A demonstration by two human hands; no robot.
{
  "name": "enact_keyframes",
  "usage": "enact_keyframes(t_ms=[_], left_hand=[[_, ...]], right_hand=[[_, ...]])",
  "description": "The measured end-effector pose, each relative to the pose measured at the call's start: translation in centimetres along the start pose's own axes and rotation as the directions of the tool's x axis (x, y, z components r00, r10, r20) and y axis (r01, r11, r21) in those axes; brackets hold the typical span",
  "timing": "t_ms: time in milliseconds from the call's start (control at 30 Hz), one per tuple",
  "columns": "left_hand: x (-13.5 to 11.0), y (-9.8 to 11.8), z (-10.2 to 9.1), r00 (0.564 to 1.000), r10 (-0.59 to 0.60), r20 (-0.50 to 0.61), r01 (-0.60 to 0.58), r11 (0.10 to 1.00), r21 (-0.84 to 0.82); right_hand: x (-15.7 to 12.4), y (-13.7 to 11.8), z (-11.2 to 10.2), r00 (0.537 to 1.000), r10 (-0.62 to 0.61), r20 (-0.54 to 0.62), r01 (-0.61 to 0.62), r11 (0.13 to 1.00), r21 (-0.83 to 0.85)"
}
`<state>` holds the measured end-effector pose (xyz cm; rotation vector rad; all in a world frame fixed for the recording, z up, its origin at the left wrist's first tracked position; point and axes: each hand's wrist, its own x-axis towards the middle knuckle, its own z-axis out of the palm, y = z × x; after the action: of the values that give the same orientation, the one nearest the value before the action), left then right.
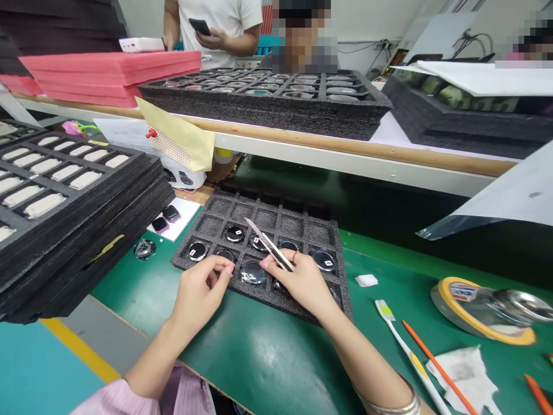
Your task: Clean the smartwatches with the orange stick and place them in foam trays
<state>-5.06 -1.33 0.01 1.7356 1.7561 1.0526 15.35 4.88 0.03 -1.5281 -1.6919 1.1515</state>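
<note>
Right hand [298, 279]: tweezers [276, 253] are gripped between thumb and fingers, with their points aimed up and away to the left, over the foam tray.
Left hand [207, 282]: thumb and forefinger are brought together at the tray's near edge; whether anything is pinched between them cannot be told.
Black foam tray [317, 231]: it is laid on the green table [242, 346] in front of both hands; its nearer compartments are mostly filled with round dark watch faces [235, 233], some marked with small labels.
Film-wrapped round piece [253, 273]: it is seated in a near compartment between the two hands, just beside the right thumb.
Left of the tray: two dark square pieces [159, 223] are set on white paper [184, 216]; a round watch part [144, 249] is placed nearby on the table.
Tray stack [142, 190]: pale oblong pieces [45, 204] are held in its top compartments.
Right of the tray: a toothbrush [401, 340], an orange stick [436, 360], a crumpled tissue [469, 374] and a tape roll [449, 305] are laid out.
Shelf beyond: another filled foam tray [268, 112] is supported there; behind it, a phone [199, 26] is held by a standing person [220, 14].
</note>
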Motion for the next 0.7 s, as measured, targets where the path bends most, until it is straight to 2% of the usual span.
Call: enact_keyframes(t_ms=[167, 300, 400, 467, 567, 600, 700], left_hand=[[-0.1, -0.2, 0.0, 0.999, 0.039, 0.0, -0.039, 0.999, 0.03], [-0.3, -0.3, 0.6, 0.967, 0.253, -0.009, -0.246, 0.947, 0.206], [-0.9, -0.3, 1.2, 0.928, 0.354, 0.116, -0.371, 0.846, 0.384], [-1.4, -0.2, 1.5, 0.92, 0.338, 0.199, -0.392, 0.792, 0.468], [-1.9, 0.2, 1.9, 0.922, 0.314, 0.228, -0.388, 0.749, 0.537], [-1.9, 0.4, 2.0, 0.909, 0.323, 0.265, -0.417, 0.737, 0.532], [-1.3, 0.7, 2.1, 0.809, 0.353, 0.469, -0.562, 0.698, 0.444]], right_hand=[[-0.1, -0.1, 0.8, 0.999, -0.033, -0.043, 0.031, 0.998, -0.055], [-0.2, 0.0, 1.2, 0.991, -0.093, -0.092, 0.084, 0.992, -0.093], [-0.4, 0.2, 0.4, 0.982, -0.123, -0.14, 0.11, 0.989, -0.098], [-0.9, 0.4, -0.6, 0.981, -0.124, -0.148, 0.112, 0.99, -0.086], [-2.7, 0.9, -2.6, 0.984, -0.116, -0.136, 0.109, 0.993, -0.054], [-3.4, 1.2, -3.3, 0.985, -0.108, -0.136, 0.105, 0.994, -0.035], [-5.7, 2.6, -5.1, 0.987, -0.046, -0.152, 0.052, 0.998, 0.039]])
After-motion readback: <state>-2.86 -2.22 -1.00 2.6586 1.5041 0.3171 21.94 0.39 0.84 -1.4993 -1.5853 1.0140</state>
